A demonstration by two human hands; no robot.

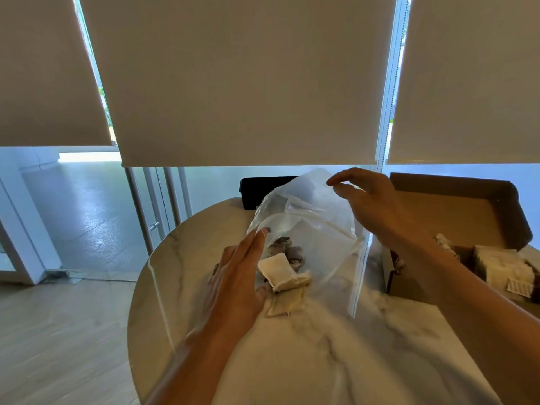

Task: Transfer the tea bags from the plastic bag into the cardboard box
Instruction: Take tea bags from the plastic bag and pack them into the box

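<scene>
A clear plastic bag (306, 209) stands on the round marble table (321, 346), its mouth tipped toward me. Inside lie several tea bags: a cream one (276, 270) on top, another (287, 304) at the mouth, and darker ones (287, 249) behind. My left hand (236, 276) lies with straight fingers against the bag's left side, thumb near the cream tea bags. My right hand (371, 206) hovers at the bag's top right edge, fingers loosely curved and spread, holding nothing. The open cardboard box (455, 206) sits to the right with tea bags (502, 268) in it.
A black box-like object (257, 191) stands behind the plastic bag at the table's far edge. The cardboard box's lid stands up at the back right. Roller blinds and glass panels rise beyond the table; the wooden floor lies to the left.
</scene>
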